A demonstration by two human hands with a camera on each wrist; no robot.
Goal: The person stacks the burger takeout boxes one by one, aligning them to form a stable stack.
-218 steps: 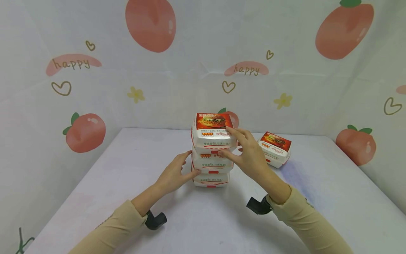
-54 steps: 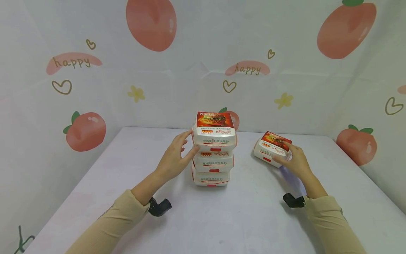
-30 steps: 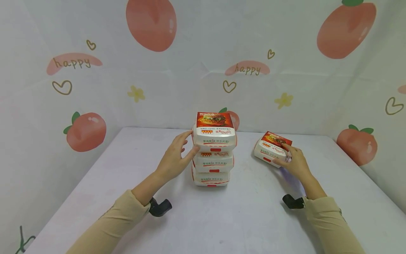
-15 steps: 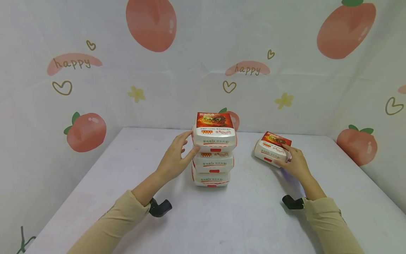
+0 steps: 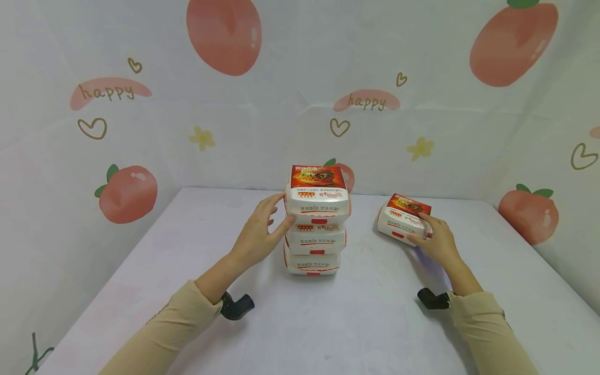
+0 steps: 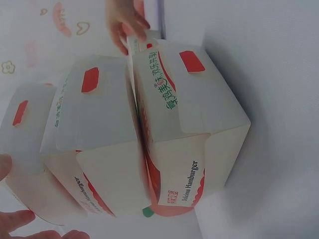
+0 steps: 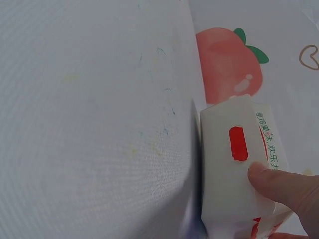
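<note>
Three white-and-red hamburger boxes stand stacked at the middle of the table: a top box (image 5: 320,200), a middle box (image 5: 316,240) and a bottom box (image 5: 311,264). My left hand (image 5: 255,233) touches the left side of the top box, thumb at its front corner and fingers slightly bent along the side. To the right, my right hand (image 5: 439,240) pinches a fourth hamburger box (image 5: 398,221), which lies turned at an angle on the table. In the right wrist view its thumb (image 7: 279,184) presses the front of that box; most of the fingers are hidden.
A white cloth covers the table (image 5: 290,323). Behind it hangs a white backdrop (image 5: 262,114) printed with peaches, hearts and flowers. Black curved pieces (image 5: 237,307) stick out below both sleeves.
Since the earliest frame, my right hand has left the stack and taken hold of the box on the right. My left hand has risen to the top box. Over the last second little moves.
</note>
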